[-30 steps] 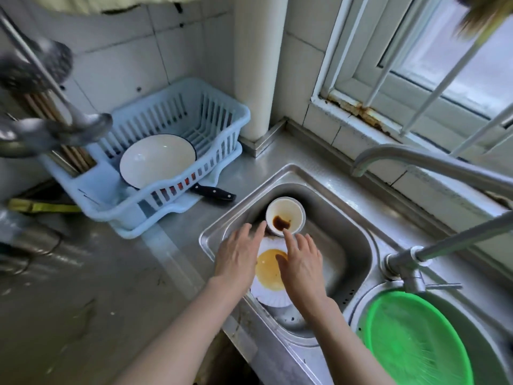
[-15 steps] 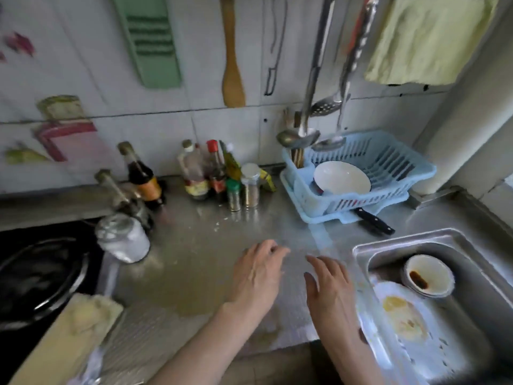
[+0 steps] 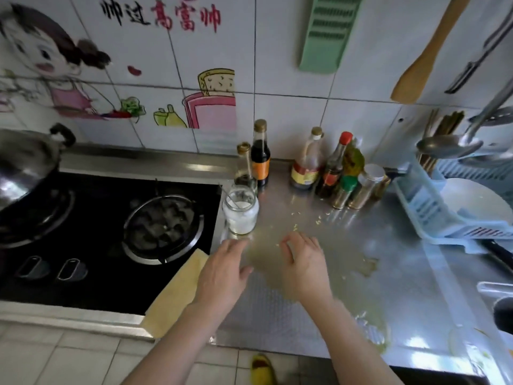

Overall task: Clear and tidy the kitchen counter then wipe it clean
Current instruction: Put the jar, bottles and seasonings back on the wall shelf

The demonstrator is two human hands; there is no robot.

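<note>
Now my left hand (image 3: 222, 270) and right hand (image 3: 304, 263) hover loosely curled, holding nothing. Just beyond them stands the open glass jar of white powder (image 3: 240, 213): probably heavy, slick, breakable, so I'd grip its sides.

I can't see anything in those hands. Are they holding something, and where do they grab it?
Nothing is held. The left hand and right hand hover with loose fingers over the counter, near the glass jar but not touching it.

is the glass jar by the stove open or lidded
Open: the glass jar has no lid, a utensil handle pokes out of its mouth, and white granules show inside.
</note>
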